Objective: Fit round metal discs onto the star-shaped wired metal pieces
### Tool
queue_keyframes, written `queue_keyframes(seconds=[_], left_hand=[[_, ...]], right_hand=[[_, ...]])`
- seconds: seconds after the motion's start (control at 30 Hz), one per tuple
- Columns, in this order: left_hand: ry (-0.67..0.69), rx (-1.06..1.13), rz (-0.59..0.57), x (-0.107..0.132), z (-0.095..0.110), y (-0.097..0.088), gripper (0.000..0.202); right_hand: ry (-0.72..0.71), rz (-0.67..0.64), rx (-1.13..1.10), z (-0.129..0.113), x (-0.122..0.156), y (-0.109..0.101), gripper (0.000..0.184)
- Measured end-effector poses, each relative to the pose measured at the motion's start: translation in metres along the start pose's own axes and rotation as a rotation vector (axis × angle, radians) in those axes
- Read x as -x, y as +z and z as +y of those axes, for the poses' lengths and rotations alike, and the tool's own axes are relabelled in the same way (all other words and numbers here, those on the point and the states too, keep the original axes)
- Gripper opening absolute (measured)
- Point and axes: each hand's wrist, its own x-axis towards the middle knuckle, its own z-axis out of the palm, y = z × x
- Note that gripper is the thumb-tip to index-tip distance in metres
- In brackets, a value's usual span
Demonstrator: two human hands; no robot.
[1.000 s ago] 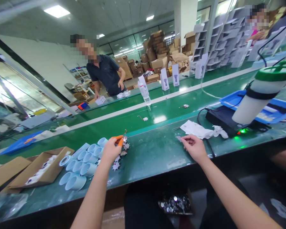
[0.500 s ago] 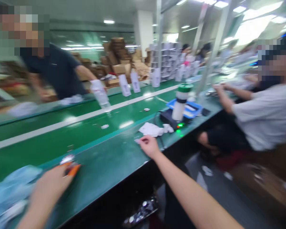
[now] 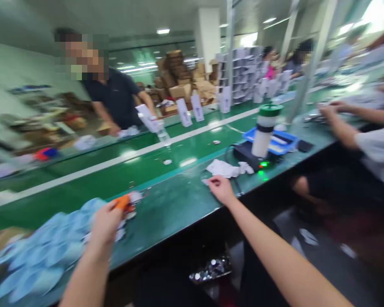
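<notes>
My left hand (image 3: 107, 221) is closed around an orange object (image 3: 123, 203), blurred and partly covered by the fingers, so its kind is unclear. Small white and metallic pieces (image 3: 135, 197) lie just beyond it on the green bench. Behind that hand is a light blue molded tray (image 3: 48, 251) with rounded pockets. My right hand (image 3: 222, 189) rests at the bench, thumb and fingertips pinched on a small pale slip (image 3: 205, 181). Crumpled white paper (image 3: 223, 169) lies directly past its fingers.
A white bottle with green lid (image 3: 265, 132) stands by a black box (image 3: 246, 154) with green lights and a blue tray (image 3: 284, 143). A green conveyor (image 3: 115, 170) runs behind, carrying a clear bottle (image 3: 163, 135). Below the bench edge sits a box of shiny parts (image 3: 211, 269). Co-workers are opposite and right.
The view has swung left, shifting the scene rightward and showing more of the light blue tray. My left hand has lifted and moved away from me with the orange object. My right hand keeps its pinch.
</notes>
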Motion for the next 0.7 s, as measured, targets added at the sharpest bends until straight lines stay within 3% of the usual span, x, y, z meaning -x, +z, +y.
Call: queue_keyframes(seconds=[0.03,0.1,0.27,0.43,0.57,0.7], left_hand=[[-0.065,0.040,0.009,0.008,-0.005,-0.017,0.036],[-0.101,0.105,0.013,0.022,-0.005,-0.029,0.041],[-0.088,0.543,-0.140,0.047,0.026,-0.013,0.037],[-0.177,0.656,-0.231,0.058,0.035,-0.001,0.033],[-0.279,0.661,-0.228,0.040,0.020,0.033,0.032],[-0.359,0.589,-0.208,-0.014,0.011,0.076,0.030]], right_hand=[[0.003,-0.018,-0.021,0.004,-0.002,0.000,0.033],[-0.006,-0.020,0.006,0.013,-0.006,0.001,0.040],[-0.014,-0.035,0.010,0.016,-0.004,-0.001,0.049],[-0.019,-0.043,0.017,0.011,-0.001,-0.001,0.048],[-0.030,-0.045,0.015,0.009,-0.001,0.001,0.051],[-0.028,-0.036,0.033,0.008,-0.002,0.002,0.054]])
